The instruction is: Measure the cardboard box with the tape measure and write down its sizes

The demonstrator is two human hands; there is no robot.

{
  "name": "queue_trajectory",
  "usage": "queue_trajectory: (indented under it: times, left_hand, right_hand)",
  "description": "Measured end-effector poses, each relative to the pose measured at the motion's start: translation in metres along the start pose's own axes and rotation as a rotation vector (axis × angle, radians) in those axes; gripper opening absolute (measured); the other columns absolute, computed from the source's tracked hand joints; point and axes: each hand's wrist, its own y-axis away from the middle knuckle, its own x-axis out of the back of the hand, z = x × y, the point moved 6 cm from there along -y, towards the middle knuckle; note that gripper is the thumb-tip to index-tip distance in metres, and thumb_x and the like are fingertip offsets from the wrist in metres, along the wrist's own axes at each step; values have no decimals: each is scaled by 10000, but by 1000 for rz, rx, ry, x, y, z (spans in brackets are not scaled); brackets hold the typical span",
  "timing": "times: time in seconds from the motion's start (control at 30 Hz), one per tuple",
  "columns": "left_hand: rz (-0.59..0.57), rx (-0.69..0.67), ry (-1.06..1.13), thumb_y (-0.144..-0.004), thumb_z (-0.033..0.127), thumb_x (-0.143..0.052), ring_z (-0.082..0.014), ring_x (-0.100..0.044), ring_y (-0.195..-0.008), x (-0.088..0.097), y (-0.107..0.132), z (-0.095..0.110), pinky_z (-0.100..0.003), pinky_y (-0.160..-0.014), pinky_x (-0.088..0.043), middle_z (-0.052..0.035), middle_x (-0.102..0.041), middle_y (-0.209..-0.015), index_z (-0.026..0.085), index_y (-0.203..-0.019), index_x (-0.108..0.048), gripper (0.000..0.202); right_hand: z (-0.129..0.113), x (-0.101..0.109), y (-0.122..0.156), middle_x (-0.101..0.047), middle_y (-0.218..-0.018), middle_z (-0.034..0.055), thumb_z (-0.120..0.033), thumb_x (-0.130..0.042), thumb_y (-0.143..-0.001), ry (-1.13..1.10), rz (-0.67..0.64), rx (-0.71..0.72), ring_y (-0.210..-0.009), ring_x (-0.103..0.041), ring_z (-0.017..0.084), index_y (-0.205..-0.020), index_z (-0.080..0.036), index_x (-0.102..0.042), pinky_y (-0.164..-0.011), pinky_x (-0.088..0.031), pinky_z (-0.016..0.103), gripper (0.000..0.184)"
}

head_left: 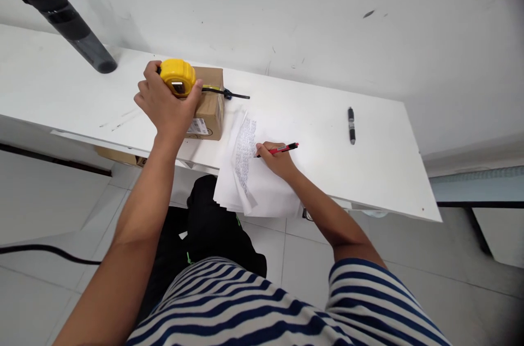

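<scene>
nearest me, the paper [272, 193] hangs partly over the near edge of the shelf [315, 111], with a curled sheet and dense writing at its left. my right hand [275, 159] pinches the red and black pen [286, 148] between thumb and fingers, its tip low by the written part; whether it touches, i can't tell. to write well, i judge the tip should work where the shelf backs the sheet, since the overhang would give under it, and the curl is best pressed flat. my left hand [167, 103] is wrapped round the yellow tape measure [180, 73], thumb on one side and fingers on the other, over the box [213, 114] just left of the paper. with that hand busy, i see only my right to steady the sheets, so light strokes seem wise. a black strip [239, 96] juts past the box. farther out, a second pen [351, 125] lies at right and the bottle [73, 24] stands at far left.
</scene>
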Motion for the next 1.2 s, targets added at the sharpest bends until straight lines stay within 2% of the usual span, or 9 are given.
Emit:
queue_trajectory:
  times: [0.17,0.27,0.4,0.5,0.63,0.77,1.07,1.13,1.2]
  left_hand:
    - [1,-6,10,-732,748,-657,-375,-270,-1508,2,1,-1,-613,-1061,-374,-61,-519,-1461,336,-1348,-437,774]
    - [-7,-23,36,-720,846,-588,-365,-139,-1548,2,-1,-2,-641,-1054,-296,-52,-483,-1505,306,-1346,-465,836]
    - [-59,-44,68,-720,926,-458,-325,-51,-1572,-3,-4,-5,-649,-1059,-223,-37,-513,-1496,267,-1370,-464,925]
    - [-55,-51,49,-731,895,-475,-324,-181,-1551,-4,-7,-6,-644,-1080,-238,-30,-533,-1499,278,-1416,-438,922]
    - [-5,-43,1,-686,786,-647,-347,-422,-1422,-1,-12,-7,-617,-1133,-300,0,-522,-1521,409,-1406,-442,838]
    - [-40,-31,-6,-708,705,-691,-357,-435,-1420,-2,-13,-7,-605,-1123,-363,-9,-521,-1516,448,-1417,-423,800]
    - [-22,-19,-20,-726,642,-703,-379,-469,-1390,4,-9,-6,-567,-1117,-360,-75,-560,-1478,358,-1415,-454,786]
    - [-22,-23,-34,-732,636,-696,-395,-497,-1362,7,-7,-5,-568,-1126,-326,-102,-588,-1442,319,-1416,-461,789]
    - [-26,-20,-33,-740,635,-692,-402,-525,-1327,8,-5,-5,-568,-1122,-307,-120,-614,-1401,294,-1406,-467,781]
  right_hand:
    - [-1,1,2,-644,-652,28,-517,-531,-905,-9,11,-1,-702,-617,193,-551,-236,-515,-708,-481,355,452]
    - [-3,3,2,-609,-618,19,-503,-520,-901,-7,64,7,-662,-589,185,-543,-238,-502,-692,-469,356,446]
    - [-4,2,3,-607,-617,18,-501,-510,-907,12,44,32,-659,-578,179,-535,-237,-497,-673,-458,348,456]
    - [-2,3,3,-569,-589,8,-495,-511,-907,7,61,41,-631,-547,171,-533,-237,-491,-653,-441,343,455]
    - [1,6,3,-536,-577,-1,-499,-514,-905,-14,113,18,-617,-510,162,-545,-235,-511,-642,-426,337,447]
    - [4,6,3,-534,-585,-1,-476,-528,-897,-26,115,-11,-616,-495,157,-547,-232,-530,-632,-416,329,427]
    - [3,2,3,-555,-580,-1,-511,-529,-886,5,118,12,-639,-543,173,-559,-232,-540,-675,-447,328,430]
    - [2,8,4,-575,-612,7,-542,-518,-900,41,230,18,-664,-558,185,-614,-230,-567,-678,-454,328,426]
    - [2,18,4,-652,-774,44,-542,-502,-924,147,390,34,-747,-594,202,-784,-215,-650,-702,-467,332,385]
